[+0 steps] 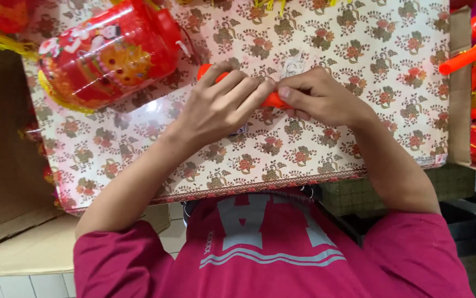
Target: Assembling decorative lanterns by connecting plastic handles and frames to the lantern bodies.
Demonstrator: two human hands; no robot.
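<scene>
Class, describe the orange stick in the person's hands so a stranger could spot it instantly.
Find the floral table cover. At its middle, the left hand and right hand meet around an orange stick. Unlike the red lantern nearby, it is thin, plain and mostly hidden by fingers.

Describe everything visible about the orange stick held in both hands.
The orange stick is a slim, smooth rod that looks like plastic. It lies roughly level just above the flowered tabletop. The left hand wraps over its left part, leaving an orange tip showing by the thumb; the right hand pinches its right part. Only short orange stretches show between the fingers; its right end is hidden.
</scene>
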